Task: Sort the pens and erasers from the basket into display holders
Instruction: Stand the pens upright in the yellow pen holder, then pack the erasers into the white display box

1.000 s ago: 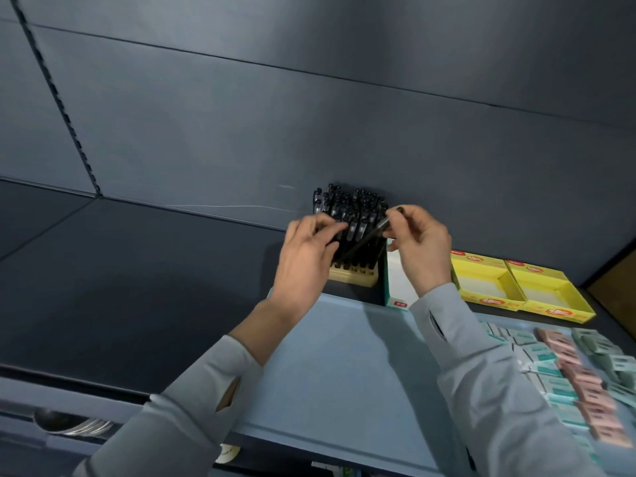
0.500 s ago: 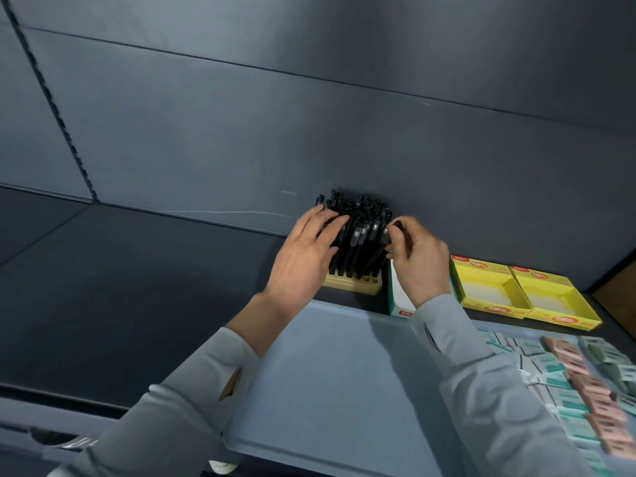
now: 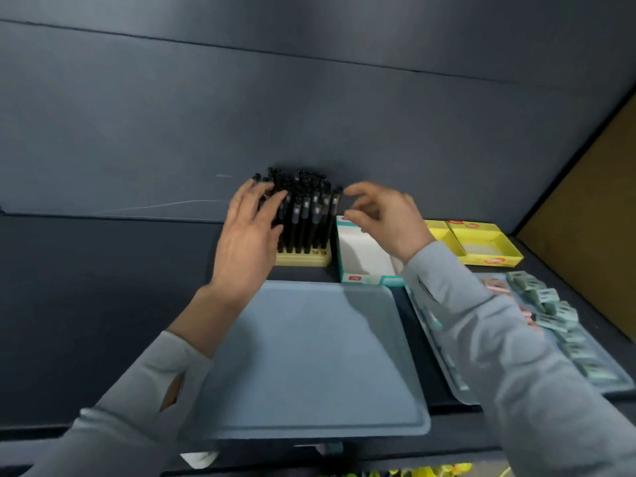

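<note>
The black pens [image 3: 306,208] stand packed upright in the cream holder [image 3: 303,258]. The left hand [image 3: 247,242] rests against their left side, fingers [image 3: 272,201] straight and spread. Just right of the holder, the right hand [image 3: 382,218] hovers with its fingers loosely curled, holding nothing. Further right, erasers [image 3: 550,304] lie on a tray [image 3: 457,390].

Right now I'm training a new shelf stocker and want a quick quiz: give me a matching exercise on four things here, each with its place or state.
Things:
1. cream holder
2. teal-edged box
3. yellow boxes
4. right tray

Place or state:
a. piled with erasers
b. back row, far right
c. packed with black pens
d. just right of the cream holder

Pairs: 1-c; 2-d; 3-b; 4-a
</note>
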